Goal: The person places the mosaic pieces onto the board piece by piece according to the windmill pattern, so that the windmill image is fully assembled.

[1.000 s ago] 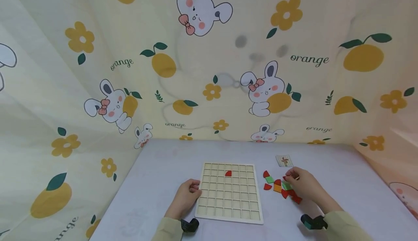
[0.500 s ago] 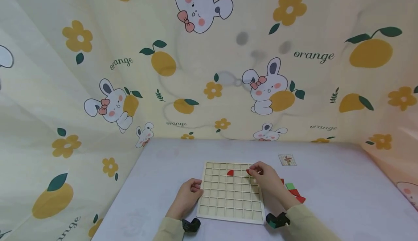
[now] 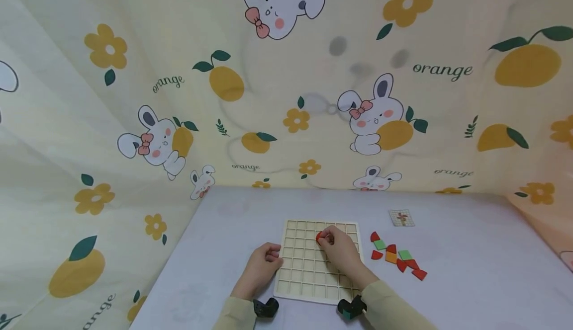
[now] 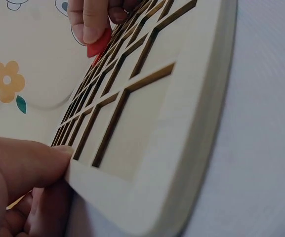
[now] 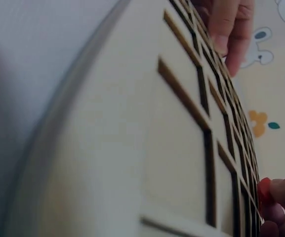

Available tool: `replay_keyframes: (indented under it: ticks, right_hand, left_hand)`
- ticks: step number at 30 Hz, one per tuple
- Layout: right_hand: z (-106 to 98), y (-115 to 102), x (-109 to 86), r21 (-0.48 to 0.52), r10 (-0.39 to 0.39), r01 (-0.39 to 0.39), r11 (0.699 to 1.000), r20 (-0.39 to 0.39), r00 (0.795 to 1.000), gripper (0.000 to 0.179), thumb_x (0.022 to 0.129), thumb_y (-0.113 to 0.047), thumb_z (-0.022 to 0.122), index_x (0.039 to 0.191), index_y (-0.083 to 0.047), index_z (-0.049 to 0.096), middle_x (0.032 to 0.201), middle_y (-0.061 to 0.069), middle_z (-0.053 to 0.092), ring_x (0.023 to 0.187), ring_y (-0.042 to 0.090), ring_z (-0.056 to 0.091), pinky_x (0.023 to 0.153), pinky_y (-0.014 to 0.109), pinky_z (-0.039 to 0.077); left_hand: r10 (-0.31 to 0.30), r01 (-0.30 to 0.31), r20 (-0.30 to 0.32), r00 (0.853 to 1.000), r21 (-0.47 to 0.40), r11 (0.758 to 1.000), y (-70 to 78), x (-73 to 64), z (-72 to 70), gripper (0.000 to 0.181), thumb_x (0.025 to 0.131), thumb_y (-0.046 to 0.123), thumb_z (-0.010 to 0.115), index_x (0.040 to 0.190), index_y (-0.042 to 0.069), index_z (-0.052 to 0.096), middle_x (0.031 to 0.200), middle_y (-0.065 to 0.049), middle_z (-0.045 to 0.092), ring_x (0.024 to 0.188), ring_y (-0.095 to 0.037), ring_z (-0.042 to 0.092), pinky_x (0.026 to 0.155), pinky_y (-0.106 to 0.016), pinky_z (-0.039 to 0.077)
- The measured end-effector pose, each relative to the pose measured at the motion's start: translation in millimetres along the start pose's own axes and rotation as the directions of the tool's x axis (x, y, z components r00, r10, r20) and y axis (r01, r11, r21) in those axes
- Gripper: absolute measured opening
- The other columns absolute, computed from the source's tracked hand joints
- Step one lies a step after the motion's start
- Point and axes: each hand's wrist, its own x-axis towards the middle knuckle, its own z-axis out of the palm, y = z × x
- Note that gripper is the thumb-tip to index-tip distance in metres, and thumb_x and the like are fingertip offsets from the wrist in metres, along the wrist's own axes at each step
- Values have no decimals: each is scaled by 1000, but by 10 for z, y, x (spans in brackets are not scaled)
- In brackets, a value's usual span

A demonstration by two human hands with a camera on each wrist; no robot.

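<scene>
A pale wooden grid board [image 3: 295,294] lies on the table. My left hand [image 3: 261,266] grips its left edge, thumb [image 4: 53,157] on the rim and the other fingers curled beside it. Over the board's upper middle, my right hand [image 3: 341,251] pinches a small red piece [image 4: 100,43] between thumb and fingertips. Just below it, a strip of another red piece [image 4: 96,59] shows in a grid cell. In the right wrist view the held red piece [image 5: 264,191] is right at the grid, partly hidden by the fingers.
Several loose pieces lie right of the board: red quarter-circles [image 3: 377,255], green squares [image 3: 405,255] and an orange square [image 3: 391,257]. Behind them is a small card [image 3: 402,218] with a pinwheel-like pattern on a grid. A printed curtain [image 3: 286,121] stands behind the table.
My right hand has carried a red piece from the loose pieces leftward to the board's upper middle, near the red piece there. My left hand has stayed at the left edge.
</scene>
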Motion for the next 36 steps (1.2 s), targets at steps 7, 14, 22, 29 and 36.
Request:
replay_keyframes:
  ticks: [7, 14, 22, 29, 36]
  right_hand:
    - [-21, -43, -22, -57, -17, 19, 998, 36, 999, 12, 89, -18, 70, 95, -12, 63, 80, -3, 55, 71, 15, 49, 63, 32, 42]
    - [-23, -3, -56, -167, -17, 25, 986, 49, 999, 23, 86, -23, 74, 103, -10, 64, 90, -1, 55, 76, 14, 51, 70, 32, 47]
    - [-45, 14, -73, -217, -22, 32, 976, 48, 999, 22, 84, -23, 76, 99, -10, 65, 86, -1, 53, 72, 15, 50, 67, 30, 47]
    - [-43, -5, -72, -245, -38, 45, 969, 33, 999, 18, 85, -23, 75, 92, -12, 63, 79, -1, 50, 67, 15, 47, 60, 30, 42]
    - [-48, -30, -59, -260, -28, 29, 965, 11, 1000, 19, 86, -26, 73, 91, -12, 61, 77, 0, 48, 63, 15, 46, 54, 30, 39]
  left_hand:
    - [-1, 1, 1, 1000, -9, 1000, 15, -8, 4, 31, 85, 7, 69, 115, 7, 62, 95, -3, 56, 84, -17, 54, 71, -29, 48]
    - [15, -15, 7, 1000, -4, 1000, 11, -31, 0, 31, 85, 6, 69, 115, 6, 62, 94, -3, 56, 83, -17, 54, 71, -29, 48]
    - [36, -36, 5, 999, 2, 999, -5, -30, -8, 30, 86, 5, 69, 115, 4, 61, 94, -4, 55, 82, -17, 53, 70, -29, 47]
    - [16, -16, 8, 1000, -6, 1000, -4, -20, 0, 30, 86, 5, 69, 115, 6, 62, 94, -4, 55, 83, -17, 53, 71, -29, 47]
    - [9, -9, 0, 1000, -2, 1000, 12, -3, 5, 30, 86, 6, 69, 115, 6, 62, 95, -3, 55, 83, -17, 53, 72, -31, 47]
